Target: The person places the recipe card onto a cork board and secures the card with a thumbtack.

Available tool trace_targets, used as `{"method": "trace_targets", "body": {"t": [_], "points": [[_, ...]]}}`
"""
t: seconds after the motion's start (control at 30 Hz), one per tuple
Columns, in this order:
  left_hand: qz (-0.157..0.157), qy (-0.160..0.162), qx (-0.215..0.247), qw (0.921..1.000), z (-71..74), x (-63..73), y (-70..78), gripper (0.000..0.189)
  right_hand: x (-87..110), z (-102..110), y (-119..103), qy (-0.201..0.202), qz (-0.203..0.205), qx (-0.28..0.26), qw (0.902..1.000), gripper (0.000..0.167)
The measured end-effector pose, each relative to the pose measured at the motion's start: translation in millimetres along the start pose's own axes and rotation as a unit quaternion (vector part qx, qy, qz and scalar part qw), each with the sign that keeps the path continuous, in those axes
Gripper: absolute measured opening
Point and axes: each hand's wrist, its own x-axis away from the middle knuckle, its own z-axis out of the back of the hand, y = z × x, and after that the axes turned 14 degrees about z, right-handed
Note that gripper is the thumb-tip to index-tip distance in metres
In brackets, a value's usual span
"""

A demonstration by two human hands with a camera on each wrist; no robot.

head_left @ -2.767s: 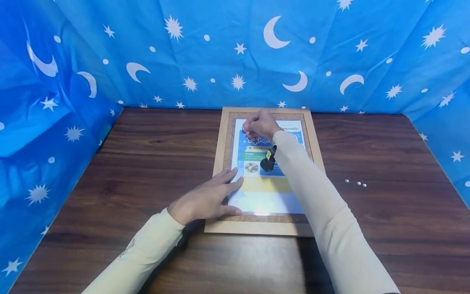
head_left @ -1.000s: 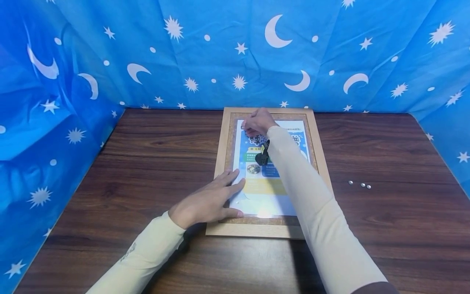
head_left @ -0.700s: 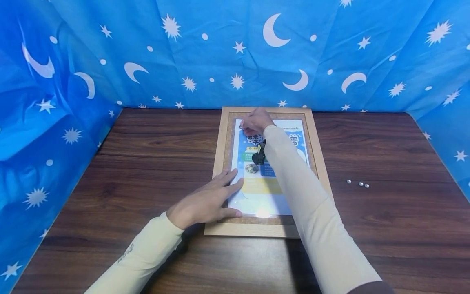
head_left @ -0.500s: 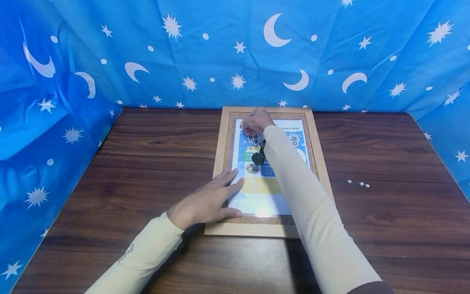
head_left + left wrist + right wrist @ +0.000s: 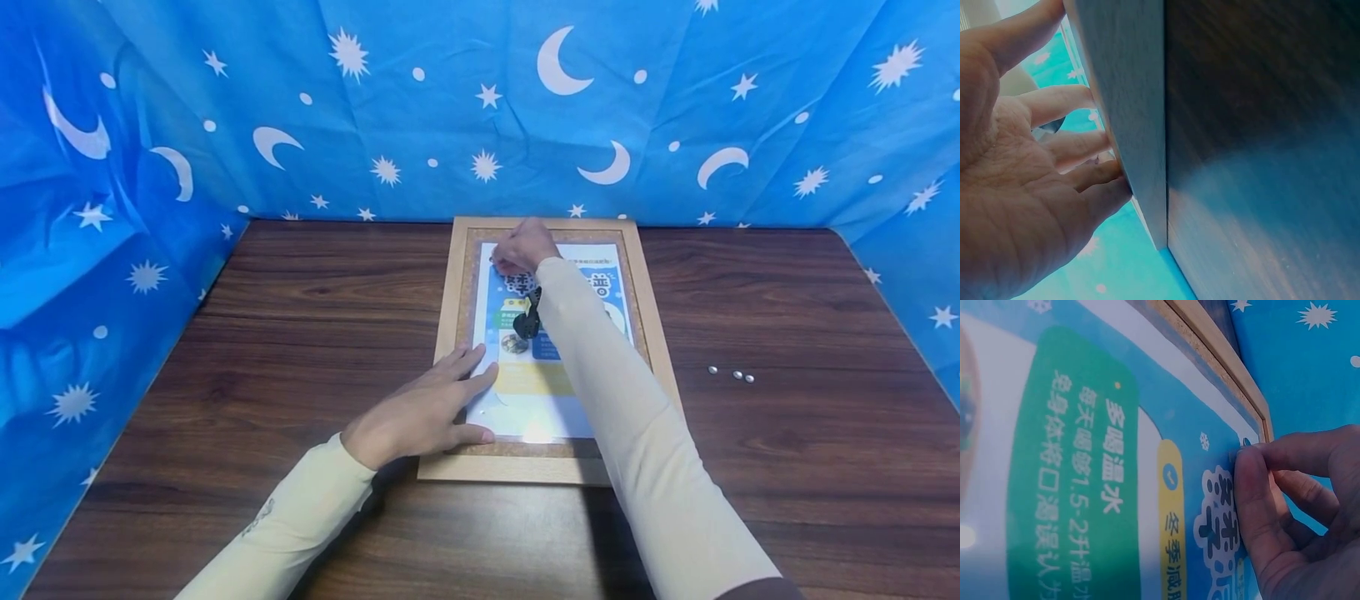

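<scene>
A poster with blue, green and yellow printing lies on a wood-framed corkboard. My right hand is at the poster's upper left corner. In the right wrist view, its thumb and index finger pinch a small thumbtack right at the sheet; most of the tack is hidden by the fingertips. My left hand rests with spread fingers on the lower left of the board, fingertips over the poster's edge. The left wrist view shows that palm beside the frame's outer side.
Three silver thumbtacks lie on the dark wooden table, right of the board. A blue curtain with moons and stars stands behind the table and along both sides. A black camera hangs at my right wrist, over the poster.
My right hand has shifted slightly left and farther back at the poster's corner, its forearm swinging left. The left hand stays in place.
</scene>
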Motion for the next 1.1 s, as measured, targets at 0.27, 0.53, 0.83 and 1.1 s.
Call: {"method": "trace_targets", "body": {"t": [0.27,0.53,0.83,1.1], "points": [[0.000,0.001,0.002,1.0000,0.4,-0.4,-0.3,0.083,7.4,0.6,1.5,-0.012,0.029,0.011,0.9994,0.011],[0.001,0.004,0.001,1.0000,-0.9,-0.7,0.2,0.082,18.9,11.1,-3.2,-0.053,0.040,0.058,0.9961,0.012],[0.009,0.009,0.002,0.9999,-2.1,-1.4,1.8,0.083,42.3,45.2,-7.4,-0.094,0.060,0.079,0.9906,0.020],[0.007,0.013,0.011,0.9998,-3.4,-1.6,1.7,0.084,77.5,81.9,-8.1,-0.096,0.087,0.103,0.9862,0.021]]}}
